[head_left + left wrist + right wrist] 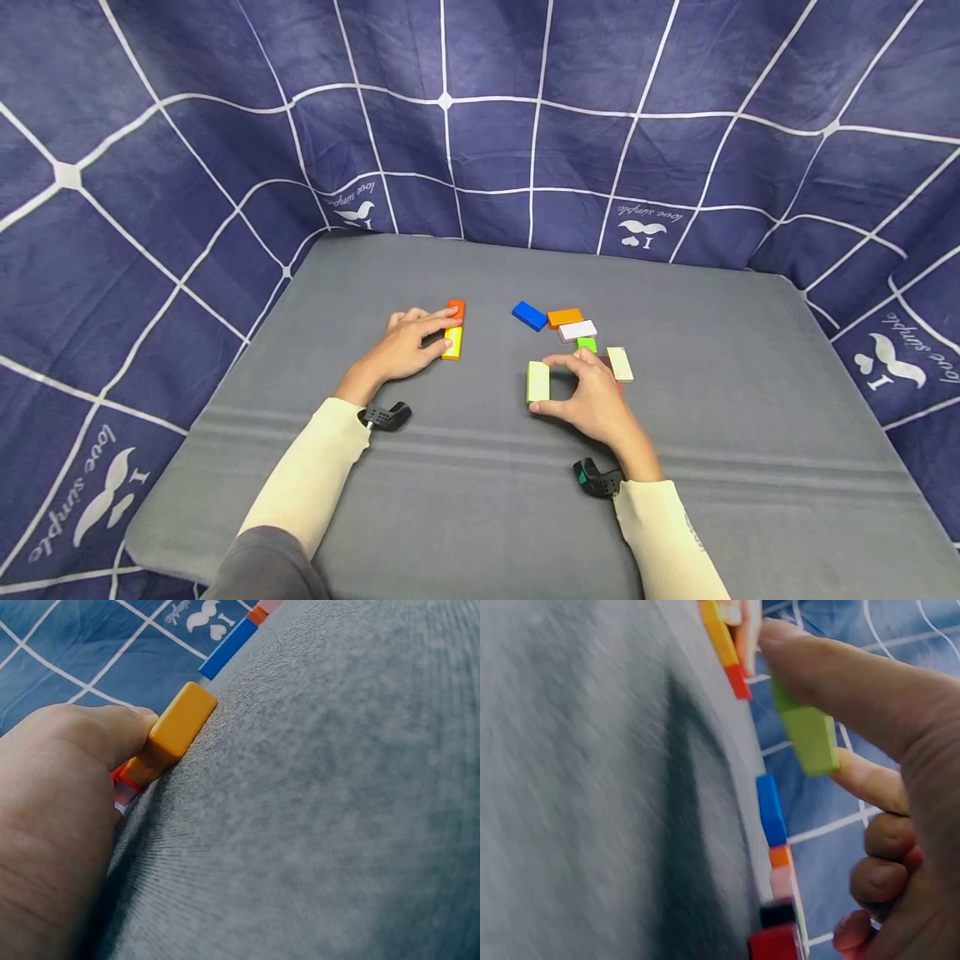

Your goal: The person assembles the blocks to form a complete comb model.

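Note:
Between thumb and index finger, my right hand (596,404) pinches a pale yellow-green block (537,382). The right wrist view has this block (812,739) held up over the grey surface, above its shadow. To the left, my left hand (405,343) rests against two blocks lying end to end, a yellow block (452,347) and a red-orange block (457,306) beyond it. Its thumb touches the yellow block and its extended fingertips lie on the red-orange one. In the left wrist view the thumb presses at the side of the yellow block (184,720).
Past my right hand lie a blue block (530,316), an orange block (565,317), a pinkish-white block (577,331) and a green block (587,343). A cream block (619,364) is right of the hand, which partly hides a red block (774,943). Blue grid-patterned cloth (495,142) surrounds the grey table (465,492).

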The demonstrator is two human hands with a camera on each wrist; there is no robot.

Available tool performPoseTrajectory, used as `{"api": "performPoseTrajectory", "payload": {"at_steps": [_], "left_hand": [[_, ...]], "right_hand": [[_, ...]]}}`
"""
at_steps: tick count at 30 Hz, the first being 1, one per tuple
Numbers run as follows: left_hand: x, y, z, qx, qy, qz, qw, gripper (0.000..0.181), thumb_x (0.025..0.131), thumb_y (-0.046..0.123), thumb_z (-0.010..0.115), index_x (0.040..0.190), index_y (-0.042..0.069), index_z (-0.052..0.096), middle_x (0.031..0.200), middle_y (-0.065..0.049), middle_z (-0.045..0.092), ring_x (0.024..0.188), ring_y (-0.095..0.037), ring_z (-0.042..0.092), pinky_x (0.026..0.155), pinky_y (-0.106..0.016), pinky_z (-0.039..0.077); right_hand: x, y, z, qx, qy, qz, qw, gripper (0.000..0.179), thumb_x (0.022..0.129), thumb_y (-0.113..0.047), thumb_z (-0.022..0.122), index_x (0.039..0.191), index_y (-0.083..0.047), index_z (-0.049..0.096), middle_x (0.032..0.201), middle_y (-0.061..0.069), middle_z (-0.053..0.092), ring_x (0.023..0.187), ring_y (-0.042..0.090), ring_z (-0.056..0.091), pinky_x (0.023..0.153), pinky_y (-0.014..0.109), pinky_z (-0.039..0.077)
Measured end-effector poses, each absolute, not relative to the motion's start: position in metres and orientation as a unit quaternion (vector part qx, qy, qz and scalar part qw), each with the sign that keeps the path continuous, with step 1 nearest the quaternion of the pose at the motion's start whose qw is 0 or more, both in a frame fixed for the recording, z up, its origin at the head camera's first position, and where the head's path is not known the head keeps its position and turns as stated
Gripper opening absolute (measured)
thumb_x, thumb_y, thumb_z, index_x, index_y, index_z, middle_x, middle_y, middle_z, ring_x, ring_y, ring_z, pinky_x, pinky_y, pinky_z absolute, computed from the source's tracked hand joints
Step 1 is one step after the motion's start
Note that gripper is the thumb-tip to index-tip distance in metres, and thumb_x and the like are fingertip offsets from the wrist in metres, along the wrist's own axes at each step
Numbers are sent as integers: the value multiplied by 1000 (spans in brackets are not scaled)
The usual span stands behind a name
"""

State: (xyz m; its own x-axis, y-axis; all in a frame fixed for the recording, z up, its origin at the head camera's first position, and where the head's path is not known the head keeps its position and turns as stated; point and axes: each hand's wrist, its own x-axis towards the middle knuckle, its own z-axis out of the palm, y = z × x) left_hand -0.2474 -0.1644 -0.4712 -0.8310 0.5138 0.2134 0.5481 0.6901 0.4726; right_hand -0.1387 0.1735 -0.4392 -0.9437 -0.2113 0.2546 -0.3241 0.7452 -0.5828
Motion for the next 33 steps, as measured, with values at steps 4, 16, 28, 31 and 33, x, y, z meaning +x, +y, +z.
{"api": "performPoseTrajectory", "payload": {"at_steps": [4,16,28,31,33], "left_hand": [[-248,-165,-473,-288,-920,-266,28,44,100,42,57,144,37,55,157,18,41,119,-12,49,98,-44,24],[-247,-166,-472,-287,-919,-269,30,44,99,43,58,143,37,56,157,18,42,106,-9,49,96,-41,24],[-248,-165,-476,-288,-920,-263,32,44,99,42,57,143,39,55,157,20,40,105,-8,47,94,-40,24],[-246,-164,-475,-288,-921,-262,31,43,100,41,57,143,38,55,157,19,41,105,-9,48,94,-40,24],[-245,-164,-476,-288,-920,-263,29,43,100,41,57,143,37,56,157,19,41,105,-9,48,94,-40,24]], "right_hand": [[-140,163,-440,139,-925,339,103,67,58,-42,97,116,-19,72,86,11,54,81,20,47,73,32,37],[-156,128,-435,145,-918,359,83,68,60,-46,95,117,-19,71,93,10,58,85,24,50,74,31,37],[-170,101,-434,140,-914,374,63,66,61,-46,95,117,-22,71,98,11,56,86,24,51,71,32,39],[-171,94,-435,140,-909,388,57,67,61,-44,96,118,-20,70,100,12,58,92,27,54,76,33,41],[-172,88,-437,137,-907,395,54,67,61,-42,96,118,-19,71,101,12,59,96,29,54,80,36,43]]}}
